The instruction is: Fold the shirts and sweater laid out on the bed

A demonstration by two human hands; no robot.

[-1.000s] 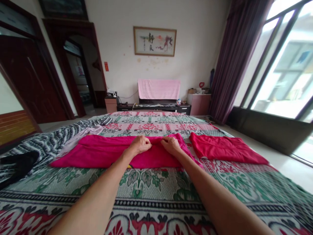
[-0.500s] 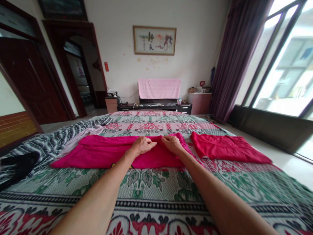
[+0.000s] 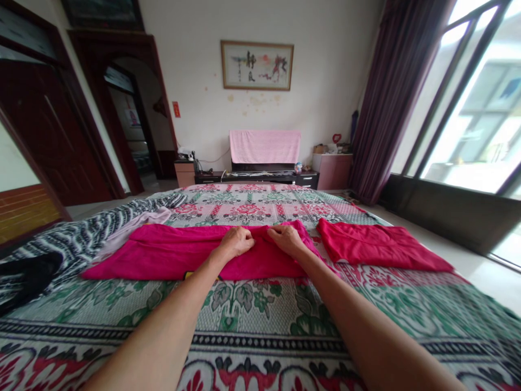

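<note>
A magenta garment (image 3: 175, 252), folded into a long strip, lies across the bed in front of me. My left hand (image 3: 238, 241) is on its middle near the far edge, fingers curled in on the cloth. Just to the right, my right hand (image 3: 285, 239) pinches the same far edge between thumb and fingers. A short gap of cloth shows between the two hands. To the right of the strip, apart from it, a folded red garment (image 3: 382, 247) lies flat. The exact kind of either garment cannot be made out.
A patterned bedspread (image 3: 244, 320) covers the bed. At the left lie a black-and-white patterned cloth (image 3: 93, 231), a black item (image 3: 32, 271) and a pale pink cloth (image 3: 138, 225). Beyond the bed stands a low black cabinet (image 3: 264, 178) below a pink cover (image 3: 264, 146).
The fingers of my left hand, stretched toward the right before, have curled in on the cloth. My right hand has stayed almost in place at the far edge.
</note>
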